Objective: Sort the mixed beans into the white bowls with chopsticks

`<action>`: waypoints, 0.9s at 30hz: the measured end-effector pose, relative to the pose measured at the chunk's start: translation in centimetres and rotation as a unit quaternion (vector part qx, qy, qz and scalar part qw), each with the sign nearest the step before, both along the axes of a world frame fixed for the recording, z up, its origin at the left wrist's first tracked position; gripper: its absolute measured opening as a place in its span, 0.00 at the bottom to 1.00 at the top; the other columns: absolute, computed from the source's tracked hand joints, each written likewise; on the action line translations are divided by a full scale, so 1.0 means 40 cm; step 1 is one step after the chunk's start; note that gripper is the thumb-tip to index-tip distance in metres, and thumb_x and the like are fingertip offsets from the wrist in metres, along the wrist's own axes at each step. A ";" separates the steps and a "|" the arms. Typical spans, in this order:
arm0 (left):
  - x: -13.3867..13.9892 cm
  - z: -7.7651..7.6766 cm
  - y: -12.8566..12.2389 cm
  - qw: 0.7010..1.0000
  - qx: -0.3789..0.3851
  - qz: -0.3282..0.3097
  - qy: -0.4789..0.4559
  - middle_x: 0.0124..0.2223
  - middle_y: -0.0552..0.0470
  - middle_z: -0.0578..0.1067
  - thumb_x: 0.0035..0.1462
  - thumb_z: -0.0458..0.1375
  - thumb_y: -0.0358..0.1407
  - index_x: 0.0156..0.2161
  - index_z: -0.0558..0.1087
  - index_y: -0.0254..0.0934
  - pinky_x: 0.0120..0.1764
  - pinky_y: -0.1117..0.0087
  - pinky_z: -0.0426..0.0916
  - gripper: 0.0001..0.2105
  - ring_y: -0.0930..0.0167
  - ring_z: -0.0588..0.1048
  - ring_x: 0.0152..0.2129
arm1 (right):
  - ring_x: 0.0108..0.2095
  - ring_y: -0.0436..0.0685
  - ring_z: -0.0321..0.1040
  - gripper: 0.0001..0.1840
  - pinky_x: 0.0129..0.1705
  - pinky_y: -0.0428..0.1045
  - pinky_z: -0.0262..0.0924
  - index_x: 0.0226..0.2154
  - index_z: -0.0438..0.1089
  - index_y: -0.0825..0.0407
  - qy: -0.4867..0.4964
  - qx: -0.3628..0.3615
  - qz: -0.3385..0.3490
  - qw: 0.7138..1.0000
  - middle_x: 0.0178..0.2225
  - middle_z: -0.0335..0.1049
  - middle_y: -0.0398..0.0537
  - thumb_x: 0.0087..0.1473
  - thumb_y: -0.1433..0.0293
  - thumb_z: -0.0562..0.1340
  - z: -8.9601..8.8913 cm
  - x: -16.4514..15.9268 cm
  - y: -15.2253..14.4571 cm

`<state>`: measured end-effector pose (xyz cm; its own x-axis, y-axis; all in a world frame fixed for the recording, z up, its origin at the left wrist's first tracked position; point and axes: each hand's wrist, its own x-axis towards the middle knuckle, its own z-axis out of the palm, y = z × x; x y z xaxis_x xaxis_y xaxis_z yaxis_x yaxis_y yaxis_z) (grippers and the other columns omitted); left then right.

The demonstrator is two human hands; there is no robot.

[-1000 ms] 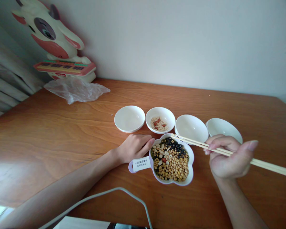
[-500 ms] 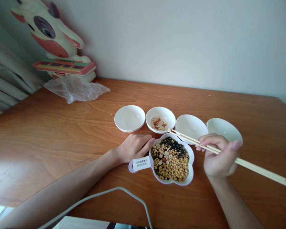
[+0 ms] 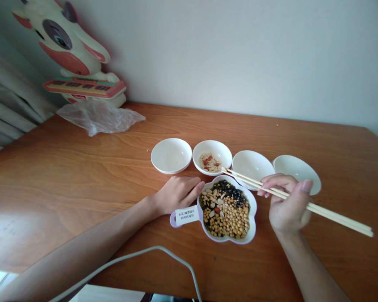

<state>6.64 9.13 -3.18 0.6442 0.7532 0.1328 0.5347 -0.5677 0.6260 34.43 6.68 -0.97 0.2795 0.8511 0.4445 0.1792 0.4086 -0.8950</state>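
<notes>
Pale cable [image 3: 157, 248] arcs across near table [image 3: 82, 180] edge. Scalloped dish [image 3: 253, 209] of mixed beans and nuts, mid-table; left hand [image 3: 176, 195] against its left side — fingers curled, grip cannot be told. Right hand [image 3: 288, 205] fingers closed on chopsticks [image 3: 337, 217], tips at second bowl's [image 3: 222, 151] near-right rim. Four white bowls [image 3: 171, 155], tight row just beyond dish. Broad wood left of row, narrower strip behind — wall [image 3: 223, 54] bounds far edge.

the head view looks forward, down over table [image 3: 97, 172].

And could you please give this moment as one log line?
left hand: at bean dish; right hand: holds chopsticks; tips: near second bowl from left; bowl contents: pale, reddish pieces
</notes>
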 end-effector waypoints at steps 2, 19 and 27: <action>0.000 0.000 0.000 1.000 0.002 -0.002 -0.002 0.29 0.53 0.71 0.76 0.41 0.41 0.32 0.63 0.37 0.32 0.69 0.60 0.19 0.73 0.67 0.25 | 0.24 0.58 0.67 0.37 0.26 0.53 0.55 0.24 0.74 0.50 -0.012 -0.010 0.003 1.000 0.21 0.69 0.49 0.68 0.45 0.46 -0.005 0.001 0.001; 0.000 -0.004 0.001 1.000 0.009 -0.002 -0.001 0.29 0.52 0.72 0.76 0.41 0.41 0.32 0.64 0.37 0.32 0.68 0.61 0.20 0.72 0.68 0.25 | 0.21 0.55 0.64 0.35 0.24 0.52 0.51 0.22 0.73 0.50 0.009 -0.024 0.041 0.999 0.22 0.70 0.49 0.68 0.49 0.47 0.012 0.005 -0.011; -0.002 -0.001 0.001 1.000 -0.001 -0.003 0.007 0.30 0.53 0.71 0.76 0.40 0.41 0.33 0.62 0.38 0.33 0.69 0.60 0.19 0.73 0.68 0.25 | 0.22 0.57 0.61 0.45 0.27 0.54 0.54 0.19 0.70 0.49 -0.019 -0.066 0.188 0.980 0.17 0.63 0.49 0.65 0.40 0.37 0.035 0.059 0.002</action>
